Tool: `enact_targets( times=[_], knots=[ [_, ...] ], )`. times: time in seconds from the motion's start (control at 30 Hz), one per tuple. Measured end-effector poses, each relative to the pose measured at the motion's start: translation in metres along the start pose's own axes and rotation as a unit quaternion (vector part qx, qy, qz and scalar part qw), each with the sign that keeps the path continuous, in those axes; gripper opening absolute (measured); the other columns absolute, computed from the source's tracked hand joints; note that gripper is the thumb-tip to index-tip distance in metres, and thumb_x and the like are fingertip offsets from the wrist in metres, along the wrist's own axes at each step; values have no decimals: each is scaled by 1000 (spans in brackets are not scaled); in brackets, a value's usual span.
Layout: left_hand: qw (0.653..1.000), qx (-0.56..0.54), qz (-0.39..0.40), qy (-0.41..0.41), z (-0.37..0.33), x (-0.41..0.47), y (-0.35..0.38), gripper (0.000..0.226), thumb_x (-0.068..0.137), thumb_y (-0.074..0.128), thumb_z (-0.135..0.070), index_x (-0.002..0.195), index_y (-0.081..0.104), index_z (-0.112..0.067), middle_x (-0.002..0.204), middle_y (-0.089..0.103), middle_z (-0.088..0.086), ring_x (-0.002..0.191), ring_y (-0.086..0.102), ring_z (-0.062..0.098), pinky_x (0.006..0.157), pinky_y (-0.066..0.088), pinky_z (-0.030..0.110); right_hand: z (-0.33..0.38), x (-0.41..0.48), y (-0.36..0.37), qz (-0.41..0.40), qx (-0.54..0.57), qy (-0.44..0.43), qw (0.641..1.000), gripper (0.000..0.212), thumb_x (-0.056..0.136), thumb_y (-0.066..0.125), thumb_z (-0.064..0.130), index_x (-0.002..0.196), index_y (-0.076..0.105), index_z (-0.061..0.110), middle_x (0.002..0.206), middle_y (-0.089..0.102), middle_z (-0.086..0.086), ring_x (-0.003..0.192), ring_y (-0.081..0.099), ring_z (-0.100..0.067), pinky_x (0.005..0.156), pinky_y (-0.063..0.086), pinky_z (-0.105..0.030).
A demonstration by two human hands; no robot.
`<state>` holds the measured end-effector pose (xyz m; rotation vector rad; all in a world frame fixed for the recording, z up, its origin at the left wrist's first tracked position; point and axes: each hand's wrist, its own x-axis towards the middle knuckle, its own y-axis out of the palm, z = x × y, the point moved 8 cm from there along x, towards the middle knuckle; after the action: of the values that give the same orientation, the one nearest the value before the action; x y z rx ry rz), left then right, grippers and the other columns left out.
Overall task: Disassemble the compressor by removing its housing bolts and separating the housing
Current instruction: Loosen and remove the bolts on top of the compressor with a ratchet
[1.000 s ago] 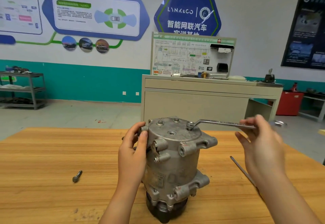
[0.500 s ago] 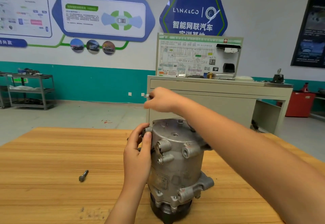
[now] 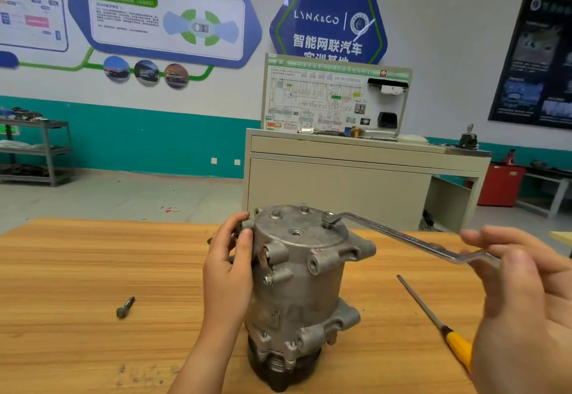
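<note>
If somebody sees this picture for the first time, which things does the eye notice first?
First the grey compressor, standing upright in the middle of the wooden table, with the left hand gripping its upper left side. Next the ring spanner, seated on a housing bolt on its top, its far end at the right hand. A loose bolt lies to the left, a yellow-handled screwdriver to the right.

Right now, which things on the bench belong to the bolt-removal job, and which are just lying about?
In use: compressor, ring spanner, the top bolt it sits on, left hand, right hand.
Lying about: yellow-handled screwdriver, loose bolt.
</note>
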<state>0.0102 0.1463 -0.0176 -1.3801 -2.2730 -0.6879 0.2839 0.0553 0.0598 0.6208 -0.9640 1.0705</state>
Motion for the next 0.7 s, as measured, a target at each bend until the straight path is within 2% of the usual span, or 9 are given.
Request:
enact_targets(
  times=[0.07,0.17,0.23,0.33,0.43,0.47,0.53,0.57,0.7],
  knots=[
    [1000,-2,-4,-4,0,-1,1,26,95,48,-19,102,58,-42,113,63,-1,106,59,15,85,51,32,-26,1,-25,-173,-1,71,982,17,87,40,39,85,56,37,88,64,11,87,61,-9,74,52,-22],
    [1000,-16,-4,-16,-1,-2,0,27,96,47,-18,103,57,-42,113,63,-3,103,60,10,78,51,23,-63,24,-21,-173,-110,140,969,23,96,35,34,86,56,37,100,59,9,102,55,-10,84,45,-30],
    [1000,-20,-1,-16,-1,-1,0,27,96,47,-18,103,57,-43,113,63,-5,101,60,6,75,51,19,-98,46,-6,-71,-208,196,956,37,98,30,39,106,59,18,119,54,-6,115,47,-21,91,38,-38],
    [1000,-15,-4,-14,-1,0,-1,27,96,47,-19,103,57,-43,112,63,-5,102,60,8,77,52,21,-132,71,35,97,-314,263,907,73,92,25,57,141,27,3,140,40,-18,126,39,-32,97,35,-43],
    [1000,-4,-6,-12,-3,-1,-1,27,96,47,-19,104,56,-42,115,62,-3,108,58,15,90,51,38,-131,90,93,233,-387,248,857,71,93,27,56,131,39,-2,125,52,-18,113,50,-32,88,41,-39],
    [1000,-1,-6,-12,-3,-2,0,27,96,47,-19,104,56,-43,114,62,-3,108,58,15,91,50,41,-126,94,115,275,-396,233,845,62,95,27,54,112,54,1,113,56,-17,101,54,-30,82,42,-36],
    [1000,1,-7,-10,-4,-2,-1,28,96,47,-18,103,56,-43,113,63,-5,107,58,15,92,50,42,-106,97,158,357,-384,198,828,51,96,30,48,73,53,9,90,55,-10,75,51,-22,67,38,-29],
    [1000,4,-9,-9,-4,-2,-1,28,96,47,-18,103,56,-43,112,63,-6,107,58,14,92,50,42,-94,96,178,397,-369,179,821,49,96,33,46,72,52,8,86,51,-7,69,48,-18,60,34,-26],
    [1000,6,-10,-13,-6,-2,-1,27,96,47,-18,106,57,-41,111,63,-8,104,59,10,89,51,35,-38,74,240,506,-283,134,803,42,93,44,41,114,52,5,88,47,-1,73,54,-17,46,29,-21]
  ],
)
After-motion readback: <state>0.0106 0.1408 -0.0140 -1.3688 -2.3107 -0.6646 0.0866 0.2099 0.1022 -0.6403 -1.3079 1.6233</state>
